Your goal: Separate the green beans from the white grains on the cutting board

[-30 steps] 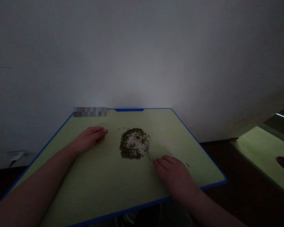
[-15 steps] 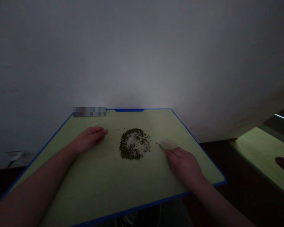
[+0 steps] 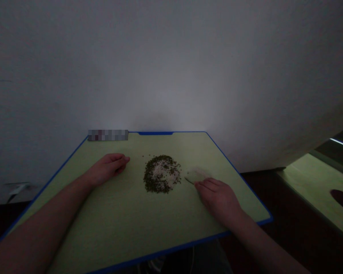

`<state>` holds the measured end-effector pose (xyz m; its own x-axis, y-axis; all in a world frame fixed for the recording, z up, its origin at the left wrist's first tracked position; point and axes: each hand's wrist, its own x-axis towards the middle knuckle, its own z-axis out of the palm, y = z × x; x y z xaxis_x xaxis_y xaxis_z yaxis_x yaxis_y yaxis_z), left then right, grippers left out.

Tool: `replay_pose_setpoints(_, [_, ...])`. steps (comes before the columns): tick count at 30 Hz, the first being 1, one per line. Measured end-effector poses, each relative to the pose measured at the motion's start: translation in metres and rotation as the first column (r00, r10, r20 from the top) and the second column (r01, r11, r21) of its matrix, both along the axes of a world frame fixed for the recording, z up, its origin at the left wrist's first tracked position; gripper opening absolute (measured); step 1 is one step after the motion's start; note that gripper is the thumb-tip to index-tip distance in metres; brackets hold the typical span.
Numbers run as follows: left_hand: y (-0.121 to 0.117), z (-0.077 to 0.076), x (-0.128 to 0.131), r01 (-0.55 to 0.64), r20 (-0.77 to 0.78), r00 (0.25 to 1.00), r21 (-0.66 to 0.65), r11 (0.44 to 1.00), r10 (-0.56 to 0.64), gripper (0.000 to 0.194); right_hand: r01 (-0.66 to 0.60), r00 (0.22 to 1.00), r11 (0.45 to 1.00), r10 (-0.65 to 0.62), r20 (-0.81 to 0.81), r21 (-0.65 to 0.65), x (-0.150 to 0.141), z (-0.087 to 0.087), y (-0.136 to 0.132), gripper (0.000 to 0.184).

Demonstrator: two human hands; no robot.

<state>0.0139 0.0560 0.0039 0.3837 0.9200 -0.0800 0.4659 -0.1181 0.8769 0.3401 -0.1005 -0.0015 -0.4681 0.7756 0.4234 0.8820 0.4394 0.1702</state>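
In the middle of the pale table (image 3: 120, 220) lies a pile of mixed grains (image 3: 162, 174), small dark green ones, probably mung beans, around and among whitish ones like rice. To its left rests my left hand (image 3: 111, 166), fingers curled closed on the tabletop, with nothing visible in it. My right hand (image 3: 220, 198), right of the pile, pinches a thin, dark, stick-like tool (image 3: 189, 180); its kind is not clear. The tool's tip points left at the pile, a short way from it. Just beyond the right hand is a thin spread of whitish grains (image 3: 200, 172).
A blue rim (image 3: 225, 151) edges the table, which stands against a grey wall (image 3: 171, 64). A blurred-out strip (image 3: 108, 135) lies at the far left corner. Several stray grains sit behind the pile. Another light surface (image 3: 311, 179) is at the far right.
My right hand and the tool have shifted slightly left, toward the pile. The left hand stays where it was, and the pile looks the same.
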Motion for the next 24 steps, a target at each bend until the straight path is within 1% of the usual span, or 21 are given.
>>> replay_pose_setpoints(3, [0.001,-0.002,-0.001,0.003,0.011,1.000,-0.002,1.000,-0.003,0.039,-0.023,1.000,0.999,0.023,-0.013,0.030,0.001,0.001,-0.001,0.027])
replay_pose_setpoints(8, [-0.003,-0.002,-0.001,-0.018,0.036,0.999,-0.027,0.999,0.018,0.037,0.070,0.998,0.998,-0.070,0.004,-0.005,0.001,0.002,0.008,0.025])
replay_pose_setpoints(10, [-0.004,0.000,-0.001,-0.017,0.028,0.999,-0.028,0.999,0.018,0.038,0.079,0.997,0.997,-0.079,0.012,-0.021,0.002,0.001,0.009,0.025])
replay_pose_setpoints(13, [-0.002,0.000,-0.001,-0.009,0.034,0.999,-0.023,1.000,0.010,0.038,0.030,1.000,0.999,-0.030,0.007,-0.018,0.002,0.000,0.005,0.026])
replay_pose_setpoints(16, [0.002,-0.004,-0.002,0.002,0.031,1.000,-0.009,1.000,-0.002,0.038,-0.017,1.000,1.000,0.017,-0.010,0.003,0.004,0.000,-0.001,0.027])
replay_pose_setpoints(20, [0.003,-0.007,-0.002,-0.008,0.037,0.999,-0.023,1.000,0.009,0.037,0.000,0.999,1.000,0.000,-0.035,0.010,0.004,0.000,-0.002,0.025])
replay_pose_setpoints(24, [0.002,-0.003,-0.001,-0.021,0.017,1.000,-0.028,0.999,0.021,0.037,-0.025,0.999,1.000,0.024,-0.039,-0.015,-0.001,0.001,-0.002,0.026])
